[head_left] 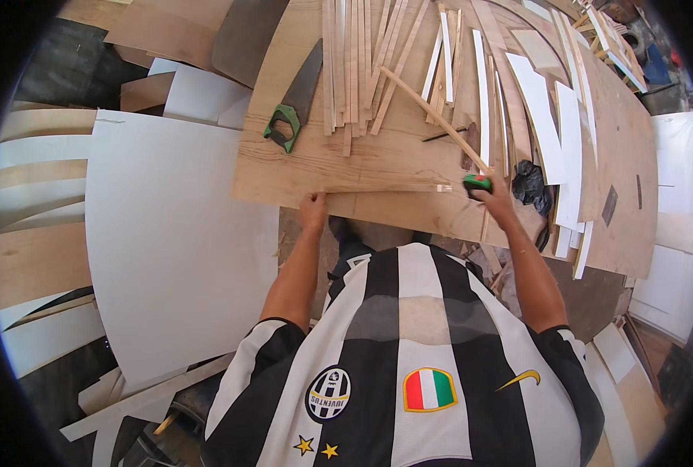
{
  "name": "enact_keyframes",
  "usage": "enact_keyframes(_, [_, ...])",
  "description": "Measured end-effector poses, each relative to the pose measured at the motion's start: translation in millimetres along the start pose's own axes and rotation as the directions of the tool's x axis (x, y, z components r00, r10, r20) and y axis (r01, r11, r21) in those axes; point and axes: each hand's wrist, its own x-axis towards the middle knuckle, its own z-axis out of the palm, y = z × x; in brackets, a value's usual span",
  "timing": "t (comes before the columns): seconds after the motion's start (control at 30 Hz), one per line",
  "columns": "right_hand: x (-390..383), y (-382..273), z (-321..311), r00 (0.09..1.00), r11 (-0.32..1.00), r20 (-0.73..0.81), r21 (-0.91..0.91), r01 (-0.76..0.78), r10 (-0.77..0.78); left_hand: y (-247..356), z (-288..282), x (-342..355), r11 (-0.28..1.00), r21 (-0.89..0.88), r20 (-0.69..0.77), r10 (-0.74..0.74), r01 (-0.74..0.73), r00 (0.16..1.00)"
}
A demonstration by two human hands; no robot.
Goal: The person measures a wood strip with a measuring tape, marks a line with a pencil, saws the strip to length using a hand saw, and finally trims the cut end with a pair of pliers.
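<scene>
Near the table's front edge, my left hand pinches the left end of a thin wooden strip, which lies crosswise on the plywood. The strip's right end has a small pale patch and stops just short of my right hand. A green and black tape measure is gripped in that hand. Another long wooden strip slants from the middle of the table down to my right hand; whether the fingers also hold it I cannot tell. No blade is clearly visible out of the tape measure.
A green-handled handsaw lies on the plywood table, left of several wooden strips. A dark pencil-like stick, black plastic and white-faced offcuts lie rightward. A large white panel stands left.
</scene>
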Motion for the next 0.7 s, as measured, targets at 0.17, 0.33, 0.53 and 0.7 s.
enact_keyframes(0.17, [10, -65, 87, 0.934, 0.929, 0.204, -0.170, 0.329, -0.294, 69, 29, -46, 0.957, -0.235, 0.506, -0.029, 0.170, 0.862])
enact_keyframes(0.33, [18, -101, 142, 0.820, 0.811, 0.483, -0.317, 0.491, -0.308, 100, 49, -68, 0.929, -0.263, 0.647, -0.030, 0.259, 0.762])
enact_keyframes(0.53, [21, -120, 182, 0.767, 0.770, 0.549, -0.311, 0.557, -0.332, 89, 44, -74, 0.872, -0.336, 0.626, -0.074, 0.355, 0.776])
enact_keyframes(0.7, [25, -120, 200, 0.752, 0.780, 0.578, -0.292, 0.553, -0.316, 75, 43, -69, 0.811, -0.415, 0.542, -0.146, 0.414, 0.828])
